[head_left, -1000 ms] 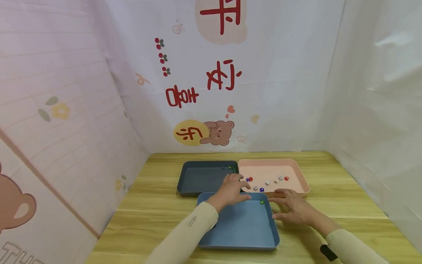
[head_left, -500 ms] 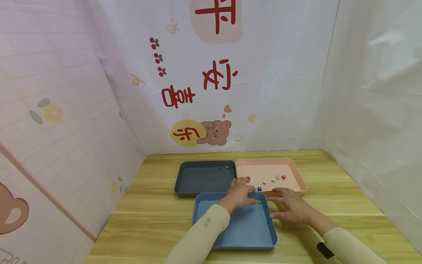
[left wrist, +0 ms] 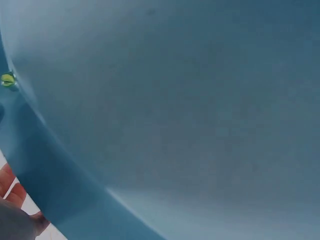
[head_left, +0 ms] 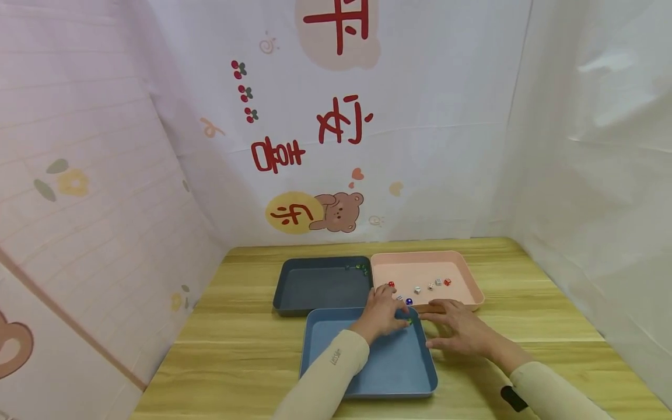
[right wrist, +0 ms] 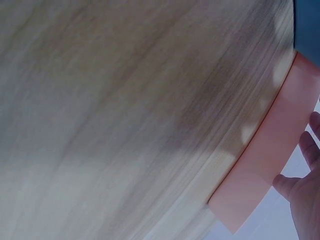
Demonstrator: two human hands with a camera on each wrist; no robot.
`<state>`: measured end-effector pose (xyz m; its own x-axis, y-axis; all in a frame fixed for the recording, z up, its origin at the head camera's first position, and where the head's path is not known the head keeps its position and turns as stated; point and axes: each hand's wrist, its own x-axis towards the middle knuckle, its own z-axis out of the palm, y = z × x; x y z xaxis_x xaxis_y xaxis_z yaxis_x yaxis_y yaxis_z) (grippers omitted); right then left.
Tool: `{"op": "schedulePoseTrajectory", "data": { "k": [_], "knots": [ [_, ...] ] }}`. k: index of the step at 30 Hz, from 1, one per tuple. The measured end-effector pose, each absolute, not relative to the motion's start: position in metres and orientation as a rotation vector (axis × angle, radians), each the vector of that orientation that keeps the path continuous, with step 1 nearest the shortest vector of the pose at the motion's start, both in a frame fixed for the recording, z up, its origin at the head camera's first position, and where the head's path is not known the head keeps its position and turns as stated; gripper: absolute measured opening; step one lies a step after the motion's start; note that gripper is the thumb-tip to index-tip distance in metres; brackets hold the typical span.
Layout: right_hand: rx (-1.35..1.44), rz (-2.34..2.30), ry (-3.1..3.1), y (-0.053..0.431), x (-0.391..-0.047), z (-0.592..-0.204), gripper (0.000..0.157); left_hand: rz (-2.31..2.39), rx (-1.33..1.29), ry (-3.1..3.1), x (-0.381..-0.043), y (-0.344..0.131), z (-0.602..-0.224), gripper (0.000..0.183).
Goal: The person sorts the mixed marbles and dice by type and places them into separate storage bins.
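My left hand reaches over the back right of the light blue tray, thumb and fingers spread around a small green die. That die lies in the tray's corner; in the left wrist view the green die sits by the wall with no finger seen on it. Just outside the tray's right wall, my right hand hovers with its fingers loosely bent and nothing in them. Behind, a pink tray holds several dice, among them a white die, a red die and a blue die.
A dark blue-grey tray stands at the back left, with several green dice in its far right corner. The three trays stand close together on the wooden table. White printed cloth encloses the back and sides.
My left hand has moved right and slightly forward, from the blue tray's back edge to the green die. The right hand stays beside the tray. The head view has shifted slightly.
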<state>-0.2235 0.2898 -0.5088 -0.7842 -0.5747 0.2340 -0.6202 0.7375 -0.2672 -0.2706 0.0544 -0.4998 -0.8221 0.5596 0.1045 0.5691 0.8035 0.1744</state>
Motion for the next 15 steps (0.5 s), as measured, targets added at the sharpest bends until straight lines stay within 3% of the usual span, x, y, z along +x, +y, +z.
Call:
{"op": "schedulePoseTrajectory", "data": {
  "k": [15],
  "knots": [
    [0.971,0.487,-2.804,0.2900,-0.2252,-0.5092,0.063,-0.308,-0.919,-2.894,-0.2736,0.0599,-0.5089,0.017]
  ]
}}
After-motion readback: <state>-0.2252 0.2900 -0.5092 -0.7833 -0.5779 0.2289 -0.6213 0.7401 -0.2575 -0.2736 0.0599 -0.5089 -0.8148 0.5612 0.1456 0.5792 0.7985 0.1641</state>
